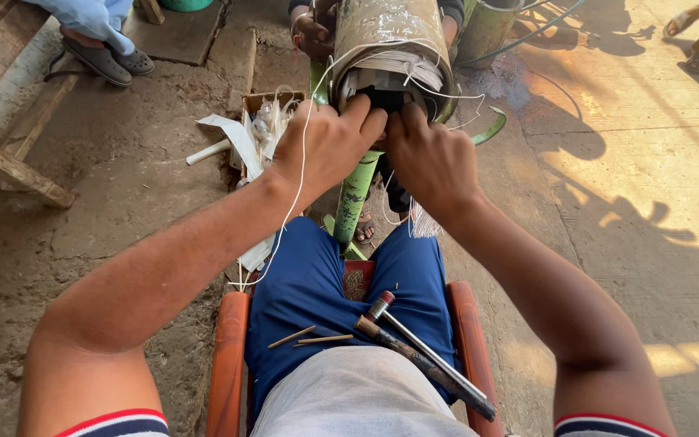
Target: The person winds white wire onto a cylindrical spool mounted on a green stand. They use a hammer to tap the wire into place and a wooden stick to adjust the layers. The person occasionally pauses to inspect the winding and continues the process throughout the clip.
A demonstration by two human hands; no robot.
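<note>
Worn metal cylinder (390, 32) lies horizontal, white wire windings (402, 66) exposed.

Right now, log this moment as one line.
left hand: fingers on motor stator end, white cord over wrist | right hand: pressing windings | hammer: on lap

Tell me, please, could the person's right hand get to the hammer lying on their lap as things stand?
Probably yes. The hammer lies uncovered across the lap, nothing on top of it. The right hand is up at the metal cylinder, fingers on the windings, and holds no tool.
</note>
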